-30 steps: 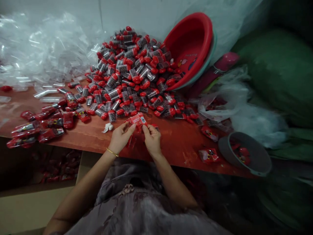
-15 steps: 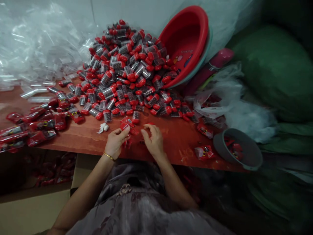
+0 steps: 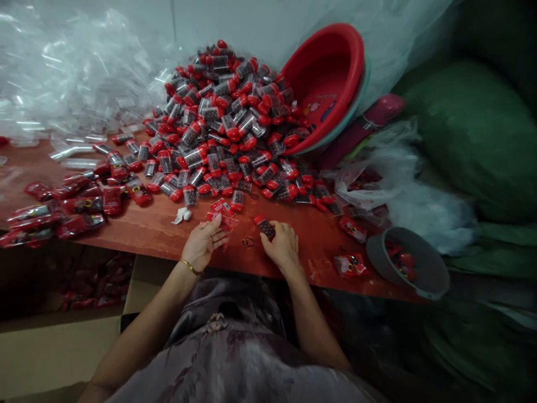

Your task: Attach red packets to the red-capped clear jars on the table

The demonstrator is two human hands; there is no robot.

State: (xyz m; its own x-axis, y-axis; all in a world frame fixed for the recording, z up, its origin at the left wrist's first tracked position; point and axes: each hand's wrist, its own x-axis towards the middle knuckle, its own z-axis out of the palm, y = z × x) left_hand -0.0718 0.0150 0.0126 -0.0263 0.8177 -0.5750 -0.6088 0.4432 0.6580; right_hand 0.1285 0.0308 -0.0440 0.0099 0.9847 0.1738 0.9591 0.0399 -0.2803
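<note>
My right hand [image 3: 283, 246] is closed around a small clear tube with a red cap and dark contents [image 3: 264, 226], just above the table. To its left, my left hand [image 3: 200, 243], with a gold bangle at the wrist, has its thumb and fingers closed on a red printed plastic packet [image 3: 229, 223]. Part of that packet is hidden by the fingers. Between the hands a small dark ring-shaped thing [image 3: 247, 242] lies on the red-brown table [image 3: 310, 240]. One capped tube [image 3: 237, 200] stands just beyond the packet, and a crumpled white scrap [image 3: 183, 215] lies beyond my left hand.
A large heap of red-capped tubes [image 3: 218, 129] spills from a tilted red basin [image 3: 356, 61]. Filled red packets [image 3: 84, 204] lie at left, above an open carton [image 3: 59, 347]. Clear plastic pieces [image 3: 84, 73] pile behind. A grey bowl [image 3: 380, 254] sits at the right edge.
My right hand has moved right, away from my left hand, and the tube in it now shows clearly. My left hand remains at the packet. The view has shifted slightly.
</note>
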